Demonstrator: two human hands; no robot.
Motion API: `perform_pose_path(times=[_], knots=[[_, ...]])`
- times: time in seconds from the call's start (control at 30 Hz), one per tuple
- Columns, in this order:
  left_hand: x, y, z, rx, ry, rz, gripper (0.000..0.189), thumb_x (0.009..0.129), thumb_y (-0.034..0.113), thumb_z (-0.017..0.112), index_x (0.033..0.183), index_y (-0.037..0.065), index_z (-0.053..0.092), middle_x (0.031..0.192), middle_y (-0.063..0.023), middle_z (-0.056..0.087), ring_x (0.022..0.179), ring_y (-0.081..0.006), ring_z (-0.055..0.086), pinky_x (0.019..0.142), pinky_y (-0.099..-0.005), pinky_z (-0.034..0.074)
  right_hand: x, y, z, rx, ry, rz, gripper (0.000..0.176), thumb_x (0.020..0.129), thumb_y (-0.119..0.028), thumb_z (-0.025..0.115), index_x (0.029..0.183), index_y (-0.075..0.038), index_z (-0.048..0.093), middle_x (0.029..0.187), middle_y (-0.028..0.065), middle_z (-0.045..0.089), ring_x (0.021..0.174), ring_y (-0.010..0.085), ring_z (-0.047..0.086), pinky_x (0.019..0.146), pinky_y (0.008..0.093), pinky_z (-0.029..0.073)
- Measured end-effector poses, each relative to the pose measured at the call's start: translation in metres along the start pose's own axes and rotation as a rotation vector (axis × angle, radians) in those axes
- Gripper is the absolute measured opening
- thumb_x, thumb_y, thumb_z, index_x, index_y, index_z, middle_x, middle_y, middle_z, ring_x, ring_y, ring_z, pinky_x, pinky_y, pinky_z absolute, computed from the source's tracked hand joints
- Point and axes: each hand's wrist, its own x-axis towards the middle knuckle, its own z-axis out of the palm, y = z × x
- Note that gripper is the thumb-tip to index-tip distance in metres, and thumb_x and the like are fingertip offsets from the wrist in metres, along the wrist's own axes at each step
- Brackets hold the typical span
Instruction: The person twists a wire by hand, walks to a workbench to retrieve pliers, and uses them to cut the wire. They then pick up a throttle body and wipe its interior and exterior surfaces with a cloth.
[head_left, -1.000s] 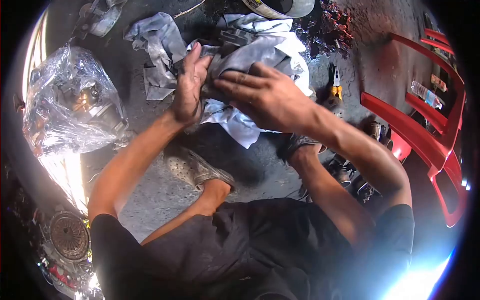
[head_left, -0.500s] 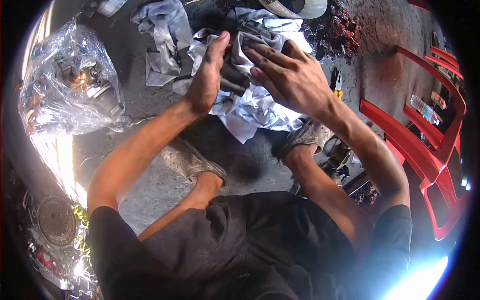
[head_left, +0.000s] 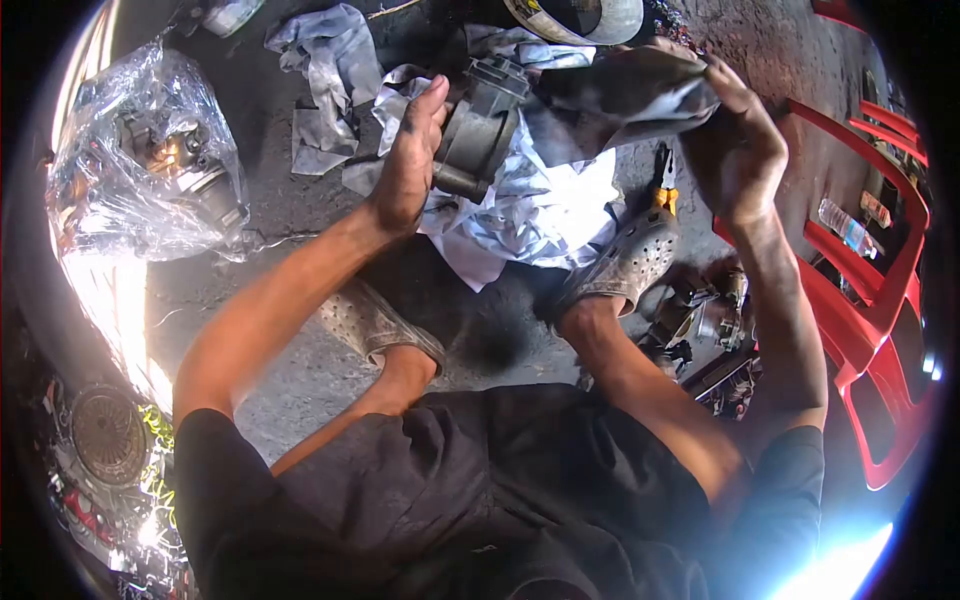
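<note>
**Fingers of the left hand (head_left: 410, 160) cradle the black part (head_left: 478, 145) as the right hand (head_left: 745, 135) stands off with a dark cloth (head_left: 640, 90)**

And look at the gap between those two hands! The black part sits immediately to the right of the left palm, touching it, thumb standing up along its edge. The left fingers are closed on it, as far as I can judge from over here; their tips disappear underneath. Its long axis points away from the person, far end leaning a little to the right, with a stubby cylinder across the near end.

Out on the other side, the right fingers are bunched on the dark cloth, all of it a blur. That hand is well apart from the black part, so the left is clearly the nearer one. But the cloth reaches across! Its loose end comes right beside the part's far end, and whether they touch, I can't tell.

Below, white rags (head_left: 545, 205) lie heaped on the floor (head_left: 290, 390) between the person's feet and the work. Pliers (head_left: 666, 190) with yellow handles rest just beyond the right shoe (head_left: 640, 255), nearer the right forearm than the left.
</note>
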Motion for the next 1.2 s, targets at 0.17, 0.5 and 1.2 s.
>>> perform_pose_path(times=[0.17, 0.5, 1.2], knots=[[-0.001, 0.011, 0.003, 0.001, -0.071, -0.116, 0.074, 0.1, 0.063, 0.03, 0.135, 0.0, 0.047, 0.117, -0.0114, 0.064, 0.104, -0.0179, 0.064, 0.094, -0.0331, 0.049, 0.007, 0.011, -0.002, -0.171, -0.204, 0.125, 0.04, 0.105, -0.037, 0.043, 0.12, -0.004, 0.06, 0.108, 0.011, 0.068, 0.093, 0.0172, 0.066, 0.081, 0.0288, 0.052], [-0.002, 0.011, 0.0, 0.021, -0.056, -0.156, 0.055, 0.106, 0.045, 0.031, 0.133, 0.001, 0.05, 0.118, -0.0111, 0.066, 0.102, -0.0192, 0.067, 0.091, -0.0348, 0.055, -0.037, 0.114, 0.06, -1.392, -0.539, -0.349, 0.04, 0.09, -0.023, 0.065, 0.126, -0.009, 0.059, 0.084, 0.0128, 0.067, 0.063, 0.032, 0.067, 0.051, 0.0438, 0.052], [-0.002, 0.019, -0.016, 1.099, 0.025, 0.078, 0.079, 0.066, 0.038, 0.09, 0.121, -0.006, 0.054, 0.113, -0.0201, 0.066, 0.103, -0.0308, 0.065, 0.093, -0.0411, 0.05, 0.0, 0.039, -0.021, -0.565, -0.008, -0.082, 0.054, 0.095, -0.018, 0.066, 0.14, 0.005, 0.044, 0.12, 0.0167, 0.062, 0.104, 0.02, 0.064, 0.091, 0.0327, 0.053]])
